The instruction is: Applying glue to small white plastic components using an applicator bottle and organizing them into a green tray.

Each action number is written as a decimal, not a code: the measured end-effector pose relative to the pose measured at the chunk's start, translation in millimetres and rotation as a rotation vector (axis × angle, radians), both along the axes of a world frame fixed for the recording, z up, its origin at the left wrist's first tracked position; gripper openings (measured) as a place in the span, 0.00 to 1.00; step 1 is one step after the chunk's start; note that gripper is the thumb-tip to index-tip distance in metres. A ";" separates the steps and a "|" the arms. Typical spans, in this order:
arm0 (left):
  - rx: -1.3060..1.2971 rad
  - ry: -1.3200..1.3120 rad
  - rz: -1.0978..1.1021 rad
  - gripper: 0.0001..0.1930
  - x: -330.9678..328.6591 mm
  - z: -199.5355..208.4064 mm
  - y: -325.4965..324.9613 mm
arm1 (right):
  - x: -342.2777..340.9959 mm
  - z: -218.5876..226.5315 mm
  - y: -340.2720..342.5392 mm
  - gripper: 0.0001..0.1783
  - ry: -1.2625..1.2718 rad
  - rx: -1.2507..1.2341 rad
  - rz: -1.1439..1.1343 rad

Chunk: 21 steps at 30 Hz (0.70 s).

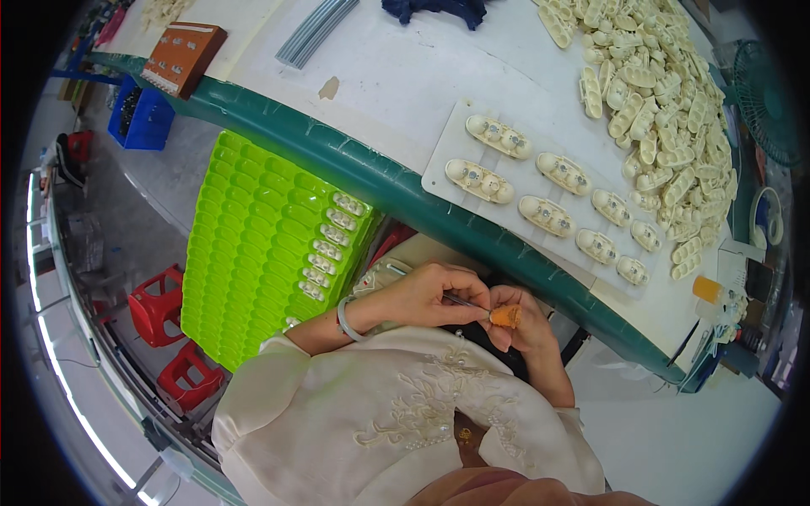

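My left hand is closed around a thin metal rod-like tool, its end pointing at my right hand. My right hand has curled fingers beside it, and a small rough orange piece shows at the fingertips; whether it is held or worn on a finger I cannot tell. Both hands are close together over my lap, just below the table's padded green edge. Above them on the table lies a pale flat board carrying several cream oval shells with small metal parts inside.
A big heap of cream shells covers the table's right side. To the left leans a bright green tray with filled hollows along one side. Red stools and a blue bin stand beyond. A fan is far right.
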<state>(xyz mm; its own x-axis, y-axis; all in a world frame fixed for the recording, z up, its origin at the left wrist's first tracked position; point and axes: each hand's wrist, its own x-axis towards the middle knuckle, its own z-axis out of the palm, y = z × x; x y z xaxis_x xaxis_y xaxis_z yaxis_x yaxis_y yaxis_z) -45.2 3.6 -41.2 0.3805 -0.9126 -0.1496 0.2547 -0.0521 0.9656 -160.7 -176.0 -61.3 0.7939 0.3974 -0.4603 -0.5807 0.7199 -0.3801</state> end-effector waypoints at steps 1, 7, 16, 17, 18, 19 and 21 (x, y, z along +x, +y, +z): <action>-0.009 0.037 -0.012 0.06 0.2 0.5 0.4 | 0.9 2.1 0.8 0.14 0.000 -0.007 0.001; -0.057 0.212 -0.061 0.05 -3.4 -4.2 2.1 | 2.3 10.2 3.6 0.11 -0.079 -0.056 0.034; -0.123 0.381 -0.034 0.05 -17.0 1.3 12.0 | -7.8 5.4 12.8 0.19 -0.188 -0.027 0.054; -0.126 0.374 -0.032 0.05 -15.7 1.4 11.4 | -6.2 6.4 13.0 0.19 -0.194 -0.030 0.057; -0.140 0.372 -0.031 0.05 -17.1 2.1 11.7 | -7.9 8.7 14.4 0.14 -0.199 -0.079 0.058; -0.153 0.372 -0.028 0.05 -18.4 2.3 12.0 | -9.2 11.5 16.2 0.10 -0.201 -0.127 0.059; -0.163 0.355 -0.019 0.04 -19.7 1.3 11.5 | -7.8 17.5 20.1 0.05 -0.190 -0.120 0.027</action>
